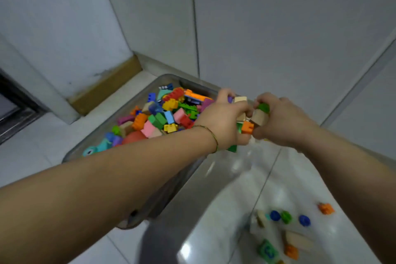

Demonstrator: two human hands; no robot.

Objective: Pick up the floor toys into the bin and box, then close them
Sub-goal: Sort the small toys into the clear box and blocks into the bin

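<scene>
Dim cool light, glare patches on floor tiles (225, 210), motion blur lower right, wide-angle edge bending

Clear plastic bin (137, 100), lid off, stands on the floor against the wall, heaped on its left side with multicoloured building blocks (162, 118). A clutch of blocks (249, 121) in beige, orange and green is raised over the bin's right part. Loose toys (287, 231) lie scattered on the floor tile at lower right: blue and green round pieces, orange blocks, a beige wedge, a green cube.
</scene>
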